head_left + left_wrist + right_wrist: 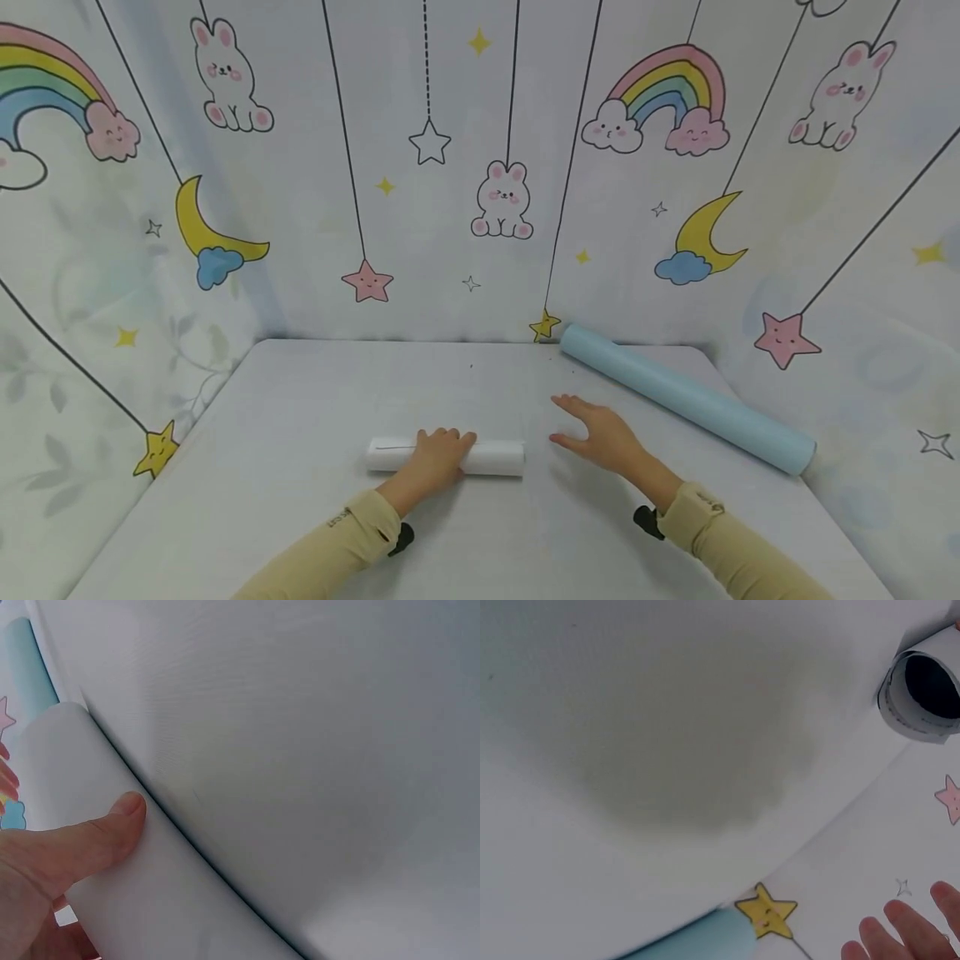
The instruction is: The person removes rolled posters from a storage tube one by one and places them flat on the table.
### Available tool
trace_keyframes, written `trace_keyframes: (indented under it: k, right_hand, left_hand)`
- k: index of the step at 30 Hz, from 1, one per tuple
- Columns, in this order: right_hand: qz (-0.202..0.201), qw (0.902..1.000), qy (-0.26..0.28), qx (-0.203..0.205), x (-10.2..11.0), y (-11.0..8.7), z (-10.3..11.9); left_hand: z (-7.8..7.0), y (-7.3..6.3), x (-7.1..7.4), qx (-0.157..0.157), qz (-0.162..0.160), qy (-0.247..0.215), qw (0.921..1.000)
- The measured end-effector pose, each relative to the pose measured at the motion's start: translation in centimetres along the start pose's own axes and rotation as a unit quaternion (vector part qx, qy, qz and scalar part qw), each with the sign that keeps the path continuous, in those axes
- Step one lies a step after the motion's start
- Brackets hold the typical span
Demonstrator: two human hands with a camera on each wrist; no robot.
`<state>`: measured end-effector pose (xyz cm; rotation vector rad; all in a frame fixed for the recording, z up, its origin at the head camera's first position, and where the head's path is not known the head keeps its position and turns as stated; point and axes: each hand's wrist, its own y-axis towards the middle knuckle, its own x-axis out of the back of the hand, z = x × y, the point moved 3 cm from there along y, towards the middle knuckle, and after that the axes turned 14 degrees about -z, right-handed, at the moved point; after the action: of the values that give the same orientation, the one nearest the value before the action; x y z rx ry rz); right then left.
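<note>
A rolled-up sheet of white paper [495,458] lies crosswise on the white table, with a thin dark line along its left part. Over its middle, my left hand [437,464] grips it, fingers curled across the top. In the left wrist view the thumb of that hand [71,859] presses along the side of the paper roll [172,892]. My right hand [600,436] hovers to the right of the roll, fingers spread and holding nothing. The right wrist view shows the hollow end of the roll [906,720], with printing inside, and the right fingertips [911,930].
A long light-blue roll [690,400] lies slanted along the right edge of the white table [315,400]. Behind and at both sides hangs a backdrop [450,250] printed with rabbits, stars, moons and rainbows.
</note>
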<state>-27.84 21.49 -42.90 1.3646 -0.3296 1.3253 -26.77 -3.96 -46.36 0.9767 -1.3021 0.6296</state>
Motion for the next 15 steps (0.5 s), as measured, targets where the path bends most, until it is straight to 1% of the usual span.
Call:
trace_keyframes:
  k: [5,15]
  right_hand:
    - [0.011,0.9994,0.02,0.024,-0.4,-0.1,1.3]
    - [0.056,0.9973,0.033,0.034,-1.1,-0.5,3.1]
  left_hand:
    - [-0.5,0.3,-0.2,0.002,0.001,0.007,1.0]
    - [-1.3,0.9,-0.2,0.0,0.005,0.017,0.9998]
